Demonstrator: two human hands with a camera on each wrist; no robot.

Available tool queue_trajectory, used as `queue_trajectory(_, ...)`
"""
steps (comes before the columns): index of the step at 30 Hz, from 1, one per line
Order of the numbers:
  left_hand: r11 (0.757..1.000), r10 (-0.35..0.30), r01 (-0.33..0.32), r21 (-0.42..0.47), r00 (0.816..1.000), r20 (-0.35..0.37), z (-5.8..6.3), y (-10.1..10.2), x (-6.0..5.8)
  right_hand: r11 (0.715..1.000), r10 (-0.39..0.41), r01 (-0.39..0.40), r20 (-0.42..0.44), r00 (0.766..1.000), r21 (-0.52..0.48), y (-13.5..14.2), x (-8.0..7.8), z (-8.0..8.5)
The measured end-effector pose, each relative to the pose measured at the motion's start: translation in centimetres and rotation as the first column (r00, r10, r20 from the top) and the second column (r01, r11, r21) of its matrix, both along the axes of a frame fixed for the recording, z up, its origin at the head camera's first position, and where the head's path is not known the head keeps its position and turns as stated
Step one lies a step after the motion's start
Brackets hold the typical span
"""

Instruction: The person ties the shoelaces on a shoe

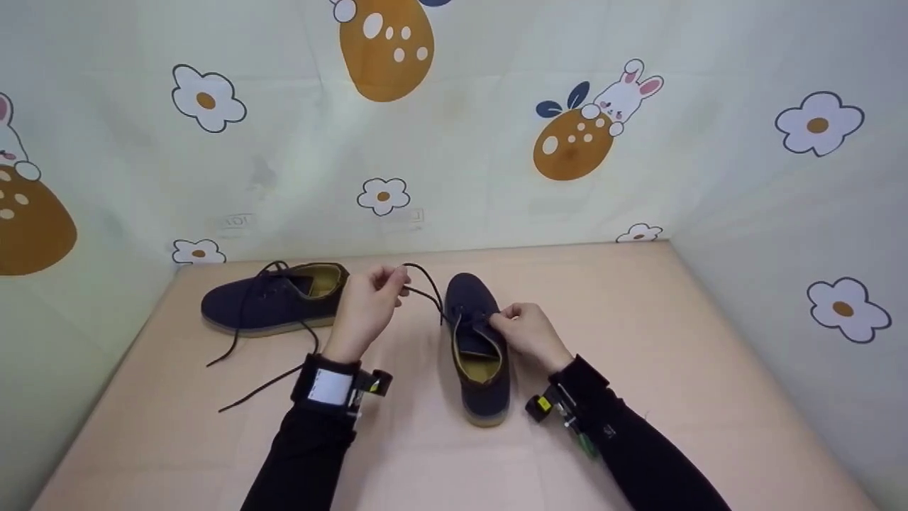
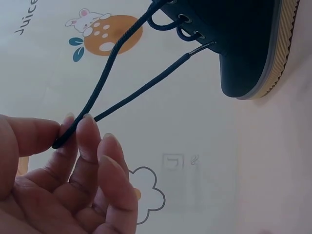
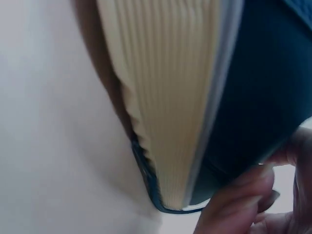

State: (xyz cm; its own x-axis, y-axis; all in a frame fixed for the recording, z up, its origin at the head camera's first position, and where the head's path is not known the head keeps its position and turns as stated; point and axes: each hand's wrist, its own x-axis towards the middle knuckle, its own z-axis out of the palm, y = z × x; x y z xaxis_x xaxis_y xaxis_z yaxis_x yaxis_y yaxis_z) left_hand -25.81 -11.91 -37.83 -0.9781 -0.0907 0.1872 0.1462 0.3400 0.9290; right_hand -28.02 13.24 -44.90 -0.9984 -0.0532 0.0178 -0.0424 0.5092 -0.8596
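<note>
A dark navy lace-up shoe (image 1: 486, 397) stands with its toe pointing away, its yellowish lining showing. My left hand (image 1: 372, 301) is raised to its left and pinches a dark shoelace (image 1: 424, 292) at a bend. In the left wrist view, two strands of the lace (image 2: 109, 63) run from the fingers toward the shoe (image 2: 243, 48); one ends in a narrow tip near the eyelets. My right hand (image 1: 530, 333) grips the shoe's right side by the eyelets with curled fingers. The right wrist view shows those fingertips (image 3: 239, 204) against the dark upper, partly hidden, above the ribbed tan sole (image 3: 165, 97).
A matching navy shoe (image 1: 266, 305) lies at the left, toe pointing left, with loose laces (image 1: 262, 387) trailing over the pale pink table (image 1: 638, 426). Patterned fabric walls (image 1: 482, 142) stand behind and on both sides.
</note>
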Motion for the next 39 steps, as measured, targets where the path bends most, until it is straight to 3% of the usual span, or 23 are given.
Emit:
queue_trajectory(6, 1.0, 0.008, -0.008, 0.008, 1.0, -0.018, 0.1, -0.1, 0.1, 0.998, 0.07, -0.069, 0.073, 0.995, -0.014, 1.2, -0.1, 0.4)
queue_trajectory(10, 0.998, 0.019, -0.017, 0.056, 0.999, -0.038, 0.3, -0.3, 0.2, 0.989, 0.113, -0.095, 0.171, 0.979, -0.109, 2.0, -0.3, 0.1)
queue_trajectory(14, 0.993, 0.013, -0.008, 0.116, 0.999, -0.04, 0.4, -0.4, 0.2, 0.961, 0.161, -0.095, 0.245, 0.956, -0.26, 2.4, -0.5, -0.1)
queue_trajectory(18, 0.988, 0.004, -0.001, 0.154, 1.0, -0.022, 0.5, -0.3, 0.2, 0.867, 0.274, -0.103, 0.294, 0.916, -0.488, 2.5, -0.4, 0.8)
queue_trajectory(20, 0.987, 0.001, 0.002, 0.16, 1.0, -0.016, 0.5, -0.2, 0.2, 0.804, 0.365, -0.131, 0.306, 0.88, -0.581, 2.5, -0.2, 1.3)
queue_trajectory(23, 0.987, -0.002, 0.004, 0.163, 1.0, -0.01, 0.4, -0.2, 0.0, 0.722, 0.491, -0.198, 0.29, 0.822, -0.662, 2.5, 0.1, 2.0)
queue_trajectory(25, 0.986, -0.008, 0.009, 0.167, 1.0, -0.005, 0.3, -0.2, -0.1, 0.698, 0.521, -0.234, 0.257, 0.814, -0.677, 2.3, 0.3, 2.4)
queue_trajectory(28, 0.983, -0.017, 0.016, 0.181, 1.0, 0.007, 0.2, -0.3, -0.2, 0.737, 0.435, -0.23, 0.187, 0.881, -0.635, 2.1, 0.5, 2.7)
queue_trajectory(30, 0.981, -0.022, 0.018, 0.193, 1.0, 0.017, 0.2, -0.3, -0.2, 0.791, 0.339, -0.208, 0.129, 0.932, -0.575, 2.0, 0.5, 2.7)
queue_trajectory(32, 0.979, -0.025, 0.019, 0.201, 0.999, 0.028, 0.1, -0.3, -0.2, 0.858, 0.258, -0.204, 0.051, 0.965, -0.472, 2.0, 0.4, 2.3)
queue_trajectory(34, 0.979, -0.031, 0.022, 0.202, 0.999, 0.041, 0.1, -0.3, -0.2, 0.912, 0.241, -0.234, -0.021, 0.97, -0.336, 2.1, 0.1, 1.8)
queue_trajectory(36, 0.98, -0.045, 0.033, 0.196, 0.997, 0.058, 0.0, -0.3, -0.2, 0.95, 0.268, -0.279, -0.099, 0.958, -0.138, 2.2, -0.2, 1.3)
queue_trajectory(39, 0.982, -0.066, 0.051, 0.183, 0.995, 0.075, 0.0, -0.3, -0.1, 0.941, 0.334, -0.315, -0.201, 0.921, 0.121, 2.6, -0.5, 0.8)
